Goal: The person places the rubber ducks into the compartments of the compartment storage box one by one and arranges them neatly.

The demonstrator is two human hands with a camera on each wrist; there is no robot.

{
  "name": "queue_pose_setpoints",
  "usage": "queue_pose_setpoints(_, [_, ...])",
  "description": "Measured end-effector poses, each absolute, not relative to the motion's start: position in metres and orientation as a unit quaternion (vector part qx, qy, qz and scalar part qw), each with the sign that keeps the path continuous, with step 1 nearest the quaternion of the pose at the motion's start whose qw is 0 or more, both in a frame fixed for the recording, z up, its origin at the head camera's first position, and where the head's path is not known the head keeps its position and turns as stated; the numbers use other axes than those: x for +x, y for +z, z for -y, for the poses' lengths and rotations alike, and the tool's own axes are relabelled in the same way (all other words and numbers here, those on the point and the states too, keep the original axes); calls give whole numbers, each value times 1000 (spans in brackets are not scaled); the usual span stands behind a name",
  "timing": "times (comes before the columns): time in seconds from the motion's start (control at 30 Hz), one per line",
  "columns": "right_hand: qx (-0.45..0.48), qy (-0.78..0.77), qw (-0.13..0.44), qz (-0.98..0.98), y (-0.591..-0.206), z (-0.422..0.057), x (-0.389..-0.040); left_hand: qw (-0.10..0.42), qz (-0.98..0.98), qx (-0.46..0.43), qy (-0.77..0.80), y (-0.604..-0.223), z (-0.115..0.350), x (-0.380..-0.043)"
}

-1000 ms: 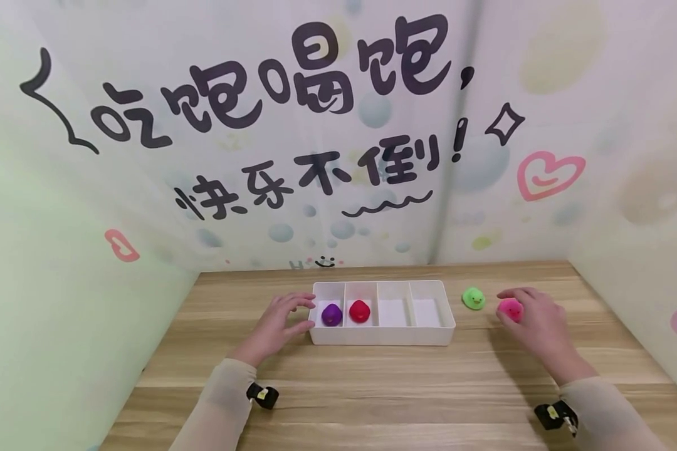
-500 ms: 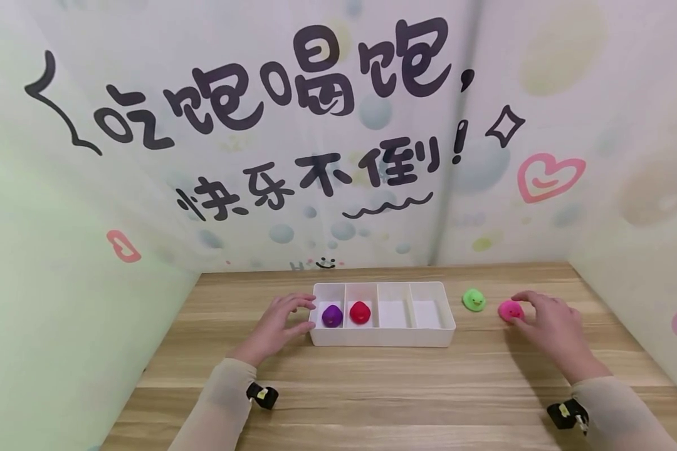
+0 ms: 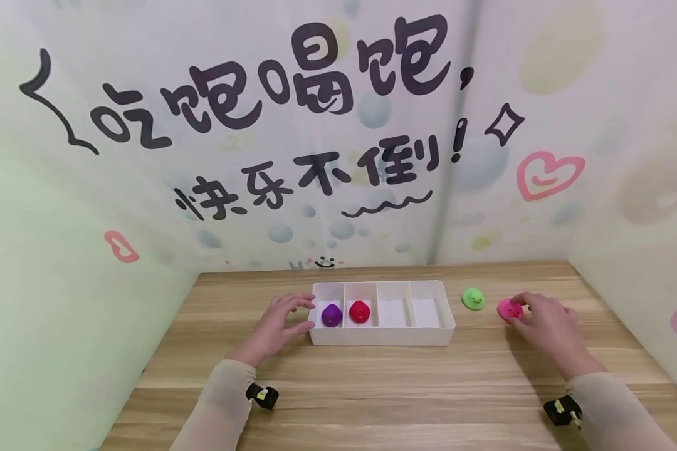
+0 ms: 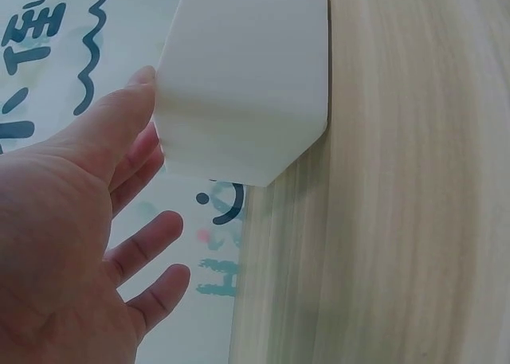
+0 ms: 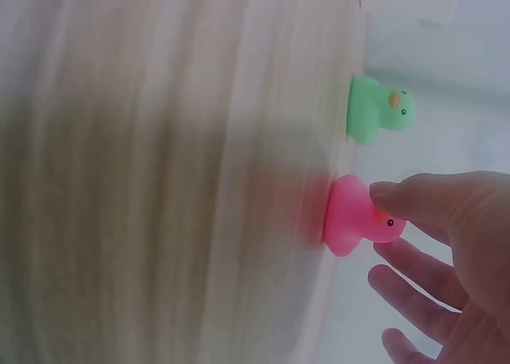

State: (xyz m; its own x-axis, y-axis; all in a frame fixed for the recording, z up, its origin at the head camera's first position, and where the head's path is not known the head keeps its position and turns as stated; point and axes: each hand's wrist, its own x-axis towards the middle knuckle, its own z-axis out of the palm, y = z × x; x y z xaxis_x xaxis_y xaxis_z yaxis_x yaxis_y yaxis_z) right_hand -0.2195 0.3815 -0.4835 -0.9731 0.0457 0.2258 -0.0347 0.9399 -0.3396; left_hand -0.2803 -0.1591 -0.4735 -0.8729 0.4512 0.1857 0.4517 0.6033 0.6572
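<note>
My right hand (image 3: 551, 329) pinches the pink rubber duck (image 5: 351, 214) by its head, thumb on one side and fingertips on the other. The duck's base rests on the wooden table. A green rubber duck (image 3: 473, 299) stands just left of it, untouched. At the left end of a white divided box (image 3: 381, 336), my left hand (image 3: 276, 326) rests its thumb and fingertips against the wall, fingers loosely spread. Inside the box's leftmost compartment is a purple rounded toy (image 3: 331, 315); a red rounded toy (image 3: 359, 311) occupies the one beside it.
The box's two right compartments hold nothing. A printed curtain (image 3: 316, 156) hangs behind the wood-grain table (image 3: 372, 388), and plain walls (image 3: 62, 300) close in both sides. Each wrist carries a small black camera (image 3: 262, 396).
My right hand has drawn a little to the right and uncovered more of the pink duck, now at its right side. The ducks, box and left hand have stayed in place.
</note>
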Motion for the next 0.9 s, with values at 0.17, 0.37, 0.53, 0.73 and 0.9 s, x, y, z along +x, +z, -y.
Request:
queue_pose_setpoints(0.17, [-3, 157, 115, 981, -485, -382, -219, -2, 894, -253, -371, -475, 158, -281])
queue_pose_setpoints(0.37, [6, 160, 135, 978, -487, -382, -219, -3, 894, -253, -370, -476, 157, -280])
queue_pose_setpoints(0.53, [14, 156, 154, 976, -488, -383, -219, -2, 894, -253, -371, -475, 157, -280])
queue_pose_setpoints(0.73, [20, 153, 170, 973, -487, -381, -220, 8, 893, -256, -369, -475, 158, -280])
queue_pose_setpoints(0.9, [24, 168, 180, 969, -485, -378, -219, 11, 893, -257, -369, -476, 159, -281])
